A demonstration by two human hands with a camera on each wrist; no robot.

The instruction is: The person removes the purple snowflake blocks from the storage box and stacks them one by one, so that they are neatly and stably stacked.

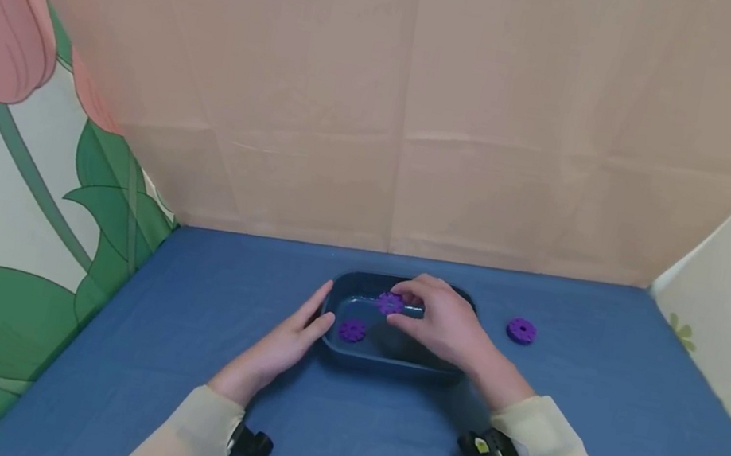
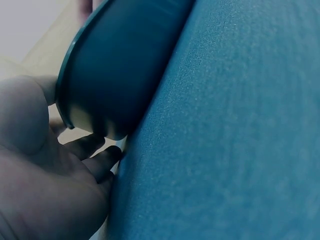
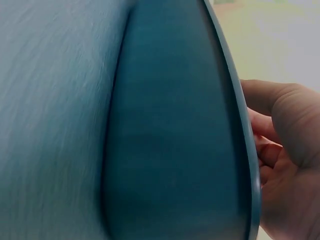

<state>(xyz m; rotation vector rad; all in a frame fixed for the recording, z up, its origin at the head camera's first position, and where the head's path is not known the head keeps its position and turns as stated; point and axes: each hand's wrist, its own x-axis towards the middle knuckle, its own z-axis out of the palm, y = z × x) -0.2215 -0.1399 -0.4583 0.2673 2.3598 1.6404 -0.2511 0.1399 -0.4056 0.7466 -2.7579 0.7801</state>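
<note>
A dark blue rectangular tray [image 1: 386, 364] rests on the blue cloth. Over its inside, my right hand [image 1: 444, 323] pinches a purple notched disc [image 1: 390, 303] between thumb and fingers. A second purple notched disc [image 1: 352, 330] lies in the tray's left part. My left hand [image 1: 288, 340] rests against the tray's left end, its fingers straight along the outside and the thumb at the rim. From the left wrist, the left hand [image 2: 55, 165] shows beside the tray's outer wall [image 2: 115, 65]. In the right wrist view the tray wall [image 3: 175, 125] hides the pinched disc and part of the right hand [image 3: 290, 150].
Another purple disc [image 1: 522, 331] lies on the blue cloth [image 1: 366, 438] to the right of the tray. A beige sheet [image 1: 400, 105] stands behind the table. Printed panels with flowers border the left and right sides.
</note>
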